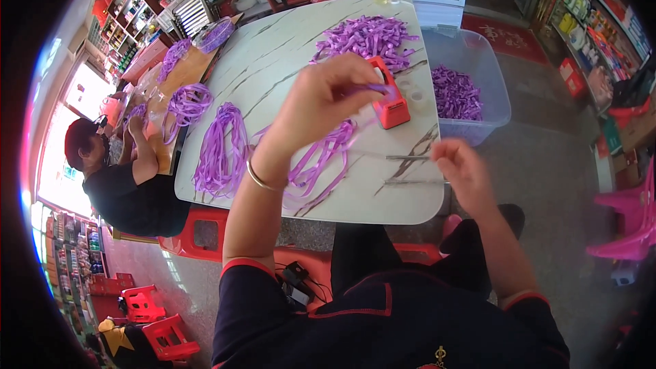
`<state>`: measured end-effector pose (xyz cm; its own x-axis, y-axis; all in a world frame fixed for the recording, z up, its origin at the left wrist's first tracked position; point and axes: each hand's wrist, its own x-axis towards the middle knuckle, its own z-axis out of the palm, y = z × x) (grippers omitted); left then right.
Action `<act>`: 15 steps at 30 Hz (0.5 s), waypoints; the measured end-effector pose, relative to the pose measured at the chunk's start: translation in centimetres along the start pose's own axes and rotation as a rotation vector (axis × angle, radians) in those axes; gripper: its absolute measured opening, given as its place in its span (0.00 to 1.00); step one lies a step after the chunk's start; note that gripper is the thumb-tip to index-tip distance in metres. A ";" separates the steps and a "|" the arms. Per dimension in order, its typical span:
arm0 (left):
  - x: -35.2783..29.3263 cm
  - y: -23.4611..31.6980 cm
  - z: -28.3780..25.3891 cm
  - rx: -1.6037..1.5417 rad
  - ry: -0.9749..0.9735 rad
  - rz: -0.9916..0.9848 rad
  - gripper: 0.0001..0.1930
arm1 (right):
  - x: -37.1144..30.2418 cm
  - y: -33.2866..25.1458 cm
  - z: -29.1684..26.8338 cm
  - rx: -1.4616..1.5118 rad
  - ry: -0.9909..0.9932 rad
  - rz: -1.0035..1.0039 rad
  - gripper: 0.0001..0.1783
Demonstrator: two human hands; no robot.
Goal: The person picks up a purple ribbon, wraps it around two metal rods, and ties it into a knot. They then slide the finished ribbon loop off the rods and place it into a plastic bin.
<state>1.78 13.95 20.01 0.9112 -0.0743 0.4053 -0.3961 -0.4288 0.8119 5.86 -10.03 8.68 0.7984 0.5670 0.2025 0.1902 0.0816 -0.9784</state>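
Observation:
My left hand (pixel 328 99) is closed in a pinch on a purple ribbon (pixel 372 88), right beside a red tape dispenser (pixel 391 111) on the table. The ribbon's end lies against the dispenser's top. At the table's right edge, my right hand (pixel 466 176) is slightly blurred, its fingers bent around the end of a slim metal tool (pixel 410 158); its exact kind is unclear. A second thin metallic strip (pixel 413 182) shows just below it. Under my left forearm lie loops of purple ribbon (pixel 320 164), partly hidden, with a larger bundle of ribbons (pixel 222 150) to the left.
A heap of short purple ribbon pieces (pixel 369 37) covers the far part of the marble-patterned table (pixel 266 55). A clear plastic bin (pixel 493 111) with similar pieces stands right of it. On the left, another person (pixel 130 171) sits at a wooden table (pixel 164 106) with more ribbon.

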 end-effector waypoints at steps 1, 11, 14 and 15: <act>-0.1 0.7 1.1 -0.075 -0.031 0.016 0.05 | 0.7 -1.4 0.4 0.002 0.032 -0.098 0.13; 0.3 4.5 5.4 -0.196 -0.233 0.085 0.11 | -0.4 -10.5 -2.3 -0.149 -0.022 -0.059 0.04; 0.4 4.1 5.6 -0.373 -0.373 0.013 0.12 | -0.8 -11.0 -3.5 -0.129 0.059 -0.096 0.04; 0.3 3.9 5.8 -0.453 -0.386 -0.074 0.11 | -1.2 -11.4 -4.9 -0.253 -0.030 -0.023 0.05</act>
<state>1.14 7.02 20.85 0.8801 -0.4168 0.2276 -0.2612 -0.0248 0.9650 5.54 -15.63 19.79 0.7758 0.5914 0.2199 0.3484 -0.1111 -0.9307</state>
